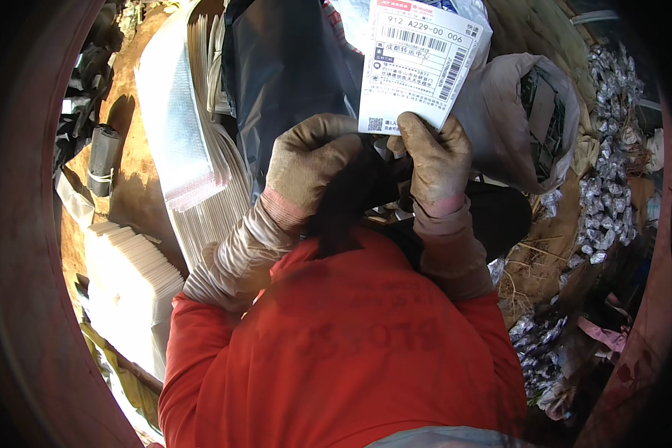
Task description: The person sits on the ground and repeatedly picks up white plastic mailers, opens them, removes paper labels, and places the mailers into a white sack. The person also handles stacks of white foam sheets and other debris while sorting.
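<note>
Both my hands wear worn, brown-stained work gloves. My right hand [437, 157] pinches the bottom edge of a white shipping label [414, 63], thumb on its printed face. The label stands tilted up in front of me. My left hand [310, 160] is closed at the label's lower left corner, fingertips right beside it; whether they grip the label or something behind it is hidden. Beyond my left hand lies a large black plastic bag [287, 67], and dark material hangs below the hands.
To the left are a stack of bubble mailers [179, 112], a stack of white folded sheets [131, 276] and a tied dark roll [104, 160]. An open whitish sack [500, 127] with dark pieces inside stands right. Many small silvery wrapped pieces [605, 164] line the far right.
</note>
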`<control>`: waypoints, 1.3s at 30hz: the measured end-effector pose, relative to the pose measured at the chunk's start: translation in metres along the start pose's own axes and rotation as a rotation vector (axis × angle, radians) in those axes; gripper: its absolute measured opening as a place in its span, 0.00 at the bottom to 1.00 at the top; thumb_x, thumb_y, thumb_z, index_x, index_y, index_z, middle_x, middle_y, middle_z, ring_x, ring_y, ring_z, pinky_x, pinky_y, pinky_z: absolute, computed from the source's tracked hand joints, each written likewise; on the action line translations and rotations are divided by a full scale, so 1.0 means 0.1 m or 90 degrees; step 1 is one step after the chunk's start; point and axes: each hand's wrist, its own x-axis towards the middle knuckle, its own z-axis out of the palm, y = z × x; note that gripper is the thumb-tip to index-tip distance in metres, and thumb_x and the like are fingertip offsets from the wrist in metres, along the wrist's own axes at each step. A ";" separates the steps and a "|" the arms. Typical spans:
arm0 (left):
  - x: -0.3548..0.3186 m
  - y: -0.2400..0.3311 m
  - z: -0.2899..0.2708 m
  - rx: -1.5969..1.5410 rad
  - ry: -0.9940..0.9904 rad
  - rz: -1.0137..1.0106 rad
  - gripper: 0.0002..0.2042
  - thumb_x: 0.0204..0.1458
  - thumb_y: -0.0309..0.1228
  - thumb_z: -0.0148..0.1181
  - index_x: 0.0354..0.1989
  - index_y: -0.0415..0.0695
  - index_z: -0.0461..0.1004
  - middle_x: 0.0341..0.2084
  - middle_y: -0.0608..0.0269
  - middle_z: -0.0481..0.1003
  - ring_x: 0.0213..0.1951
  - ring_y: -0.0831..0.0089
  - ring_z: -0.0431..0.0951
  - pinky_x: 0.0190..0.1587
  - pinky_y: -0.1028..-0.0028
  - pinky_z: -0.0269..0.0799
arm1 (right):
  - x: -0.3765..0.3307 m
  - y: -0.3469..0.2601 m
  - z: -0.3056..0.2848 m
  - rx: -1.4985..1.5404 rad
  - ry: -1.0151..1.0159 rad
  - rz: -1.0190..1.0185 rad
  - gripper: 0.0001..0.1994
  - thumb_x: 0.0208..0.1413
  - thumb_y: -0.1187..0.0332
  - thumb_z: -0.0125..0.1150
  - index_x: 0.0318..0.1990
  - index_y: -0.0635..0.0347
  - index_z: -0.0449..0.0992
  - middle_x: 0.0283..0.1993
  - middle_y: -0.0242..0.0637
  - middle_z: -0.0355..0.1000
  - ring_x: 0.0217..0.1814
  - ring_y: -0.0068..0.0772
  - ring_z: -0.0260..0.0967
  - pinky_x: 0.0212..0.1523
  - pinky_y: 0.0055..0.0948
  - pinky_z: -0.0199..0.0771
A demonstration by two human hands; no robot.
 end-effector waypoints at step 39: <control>0.04 -0.07 -0.21 0.269 -0.015 0.304 0.03 0.49 0.17 0.56 0.30 0.38 0.74 0.27 0.66 0.74 0.30 0.81 0.73 0.35 0.81 0.70 | -0.06 0.01 0.17 -0.296 -0.219 -0.040 0.09 0.47 0.80 0.65 0.37 0.64 0.76 0.34 0.33 0.74 0.34 0.18 0.70 0.33 0.20 0.71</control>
